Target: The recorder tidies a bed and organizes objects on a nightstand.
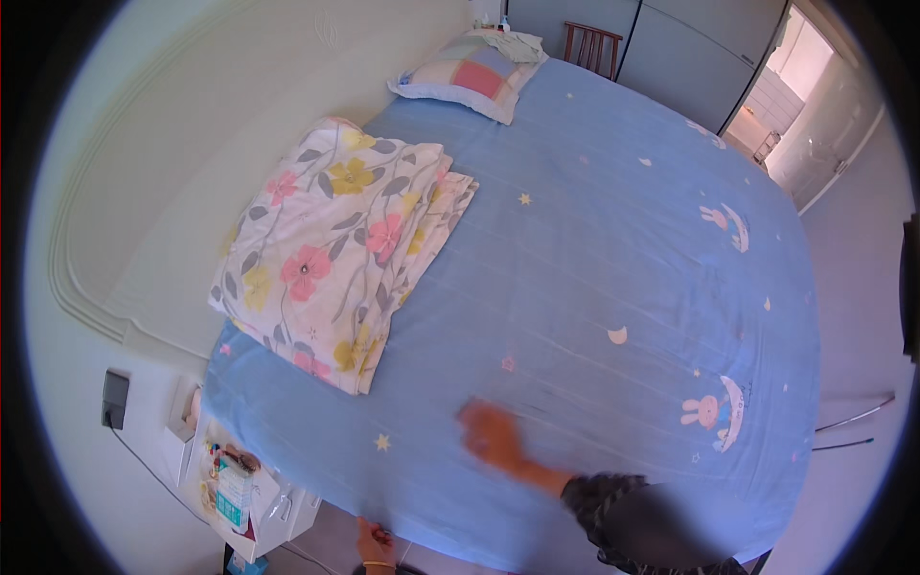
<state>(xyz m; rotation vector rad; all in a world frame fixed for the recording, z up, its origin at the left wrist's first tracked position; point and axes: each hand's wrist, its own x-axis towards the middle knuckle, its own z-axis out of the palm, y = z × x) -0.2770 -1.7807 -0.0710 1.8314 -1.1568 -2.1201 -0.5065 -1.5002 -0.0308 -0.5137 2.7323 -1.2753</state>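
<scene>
A blue sheet [575, 251] printed with rabbits, moons and stars covers the bed. Over its lower middle is my right hand [492, 435], blurred, with nothing visible in it; whether it touches the cloth cannot be told. My left hand [375, 543] is at the near edge of the bed, fingers curled by the hanging edge of the sheet; its grip is unclear. A folded floral quilt [309, 259] lies against the headboard side, beyond both hands. A checked pillow [467, 72] with a pale cloth [516, 47] on it rests at the far end.
At the lower left a white nightstand [291, 521] holds a box of tissues or similar pack [233, 496] and small items. A cable [158, 478] runs down from a wall charger [115, 399]. A wooden chair [593, 44] and grey wardrobe [697, 57] stand beyond the bed.
</scene>
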